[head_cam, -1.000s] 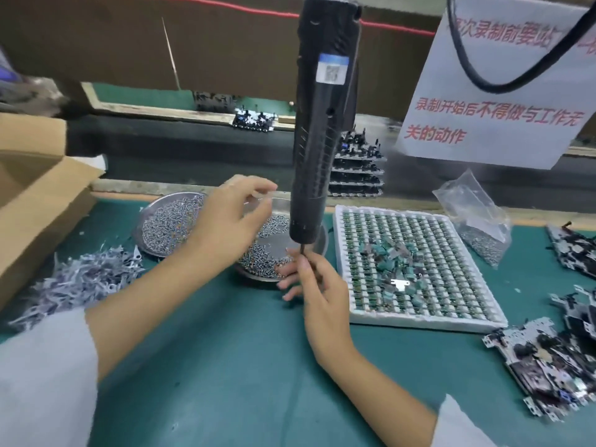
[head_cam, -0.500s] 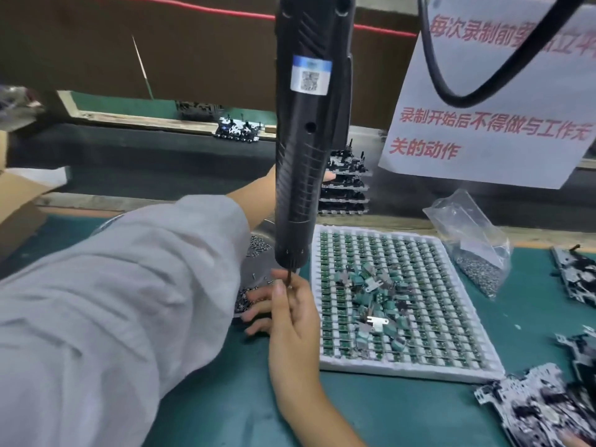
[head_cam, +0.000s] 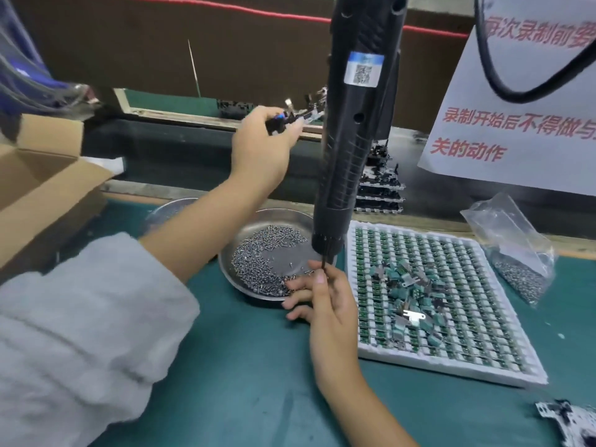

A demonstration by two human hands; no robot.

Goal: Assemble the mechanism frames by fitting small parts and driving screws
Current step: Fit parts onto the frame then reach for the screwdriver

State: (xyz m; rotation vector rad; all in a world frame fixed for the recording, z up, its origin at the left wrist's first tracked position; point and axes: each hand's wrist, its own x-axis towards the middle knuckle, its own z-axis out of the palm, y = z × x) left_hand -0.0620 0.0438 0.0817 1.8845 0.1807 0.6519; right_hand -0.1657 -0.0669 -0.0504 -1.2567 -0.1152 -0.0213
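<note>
Since the earlier frame the left hand (head_cam: 261, 153) has risen from the screw dish (head_cam: 258, 285) to the rear ledge, fingers clamped on a mechanism frame (head_cam: 301, 119), apparently to fetch it for assembly. The right hand (head_cam: 322, 301) keeps thumb and forefinger pinched at the driver bit (head_cam: 323, 264), probably seating a screw. Directly above its fingers hangs the electric screwdriver (head_cam: 351, 140); just right lies the parts tray (head_cam: 451, 369).
</note>
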